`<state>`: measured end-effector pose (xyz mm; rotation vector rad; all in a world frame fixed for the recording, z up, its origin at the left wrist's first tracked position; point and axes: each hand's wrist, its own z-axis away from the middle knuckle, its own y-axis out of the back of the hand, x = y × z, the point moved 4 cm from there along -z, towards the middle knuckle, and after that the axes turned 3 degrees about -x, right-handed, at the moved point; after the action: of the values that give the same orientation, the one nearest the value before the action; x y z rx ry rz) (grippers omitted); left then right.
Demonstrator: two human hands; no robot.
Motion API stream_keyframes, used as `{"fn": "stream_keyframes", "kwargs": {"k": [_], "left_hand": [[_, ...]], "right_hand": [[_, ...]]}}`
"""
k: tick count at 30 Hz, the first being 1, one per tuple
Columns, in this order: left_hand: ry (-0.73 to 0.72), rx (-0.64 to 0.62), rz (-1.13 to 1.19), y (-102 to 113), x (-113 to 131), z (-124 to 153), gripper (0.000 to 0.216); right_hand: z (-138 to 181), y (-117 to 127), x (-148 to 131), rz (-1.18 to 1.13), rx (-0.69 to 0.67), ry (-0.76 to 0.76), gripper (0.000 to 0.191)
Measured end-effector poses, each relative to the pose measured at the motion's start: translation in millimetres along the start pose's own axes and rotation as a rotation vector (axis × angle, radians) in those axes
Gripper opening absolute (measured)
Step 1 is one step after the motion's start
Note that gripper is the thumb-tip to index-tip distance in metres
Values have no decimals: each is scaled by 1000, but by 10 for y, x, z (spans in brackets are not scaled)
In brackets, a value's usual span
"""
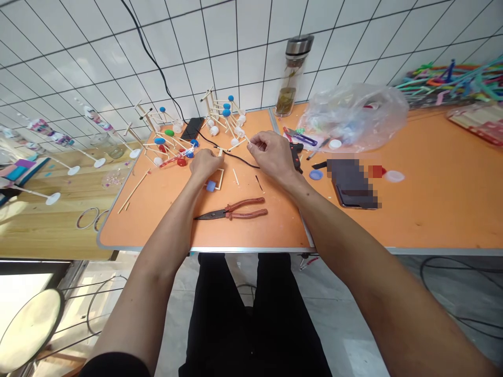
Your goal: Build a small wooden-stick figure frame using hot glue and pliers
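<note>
Grasping pale wooden stick frame [221, 179] with left hand [206, 163], pinching thin pale wooden stick [247, 139] with right hand [272, 152] — over orange counter [153, 226], beyond red-handled metal pliers [228, 212]

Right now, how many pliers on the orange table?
1: the pliers lie near the front edge of the table, closer to it than the left hand or right hand. The plastic bag may hide others.
</note>
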<state>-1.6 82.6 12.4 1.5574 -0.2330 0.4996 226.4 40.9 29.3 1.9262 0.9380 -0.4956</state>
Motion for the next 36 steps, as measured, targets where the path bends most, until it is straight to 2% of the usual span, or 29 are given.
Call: {"fn": "stream_keyframes", "kwargs": {"k": [4, 8, 13, 19, 25, 36], "left_hand": [[-72, 36, 256, 26, -74, -49, 17], [-93, 14, 579, 27, -100, -32, 24], [-108, 51, 767, 129, -81, 16, 18], [-124, 94, 910, 202, -75, 39, 14], [-140, 36, 1034, 193, -61, 66, 16], [-96, -24, 1111, 163, -51, 148, 22]], "right_hand": [[1, -8, 24, -28, 20, 7, 10], [3, -27, 61, -82, 27, -5, 9], [8, -21, 71, -204, 29, -49, 10], [18, -44, 62, -328, 17, -105, 11], [31, -115, 99, -390, 29, -130, 4], [62, -226, 195, -471, -1, -181, 14]]}}
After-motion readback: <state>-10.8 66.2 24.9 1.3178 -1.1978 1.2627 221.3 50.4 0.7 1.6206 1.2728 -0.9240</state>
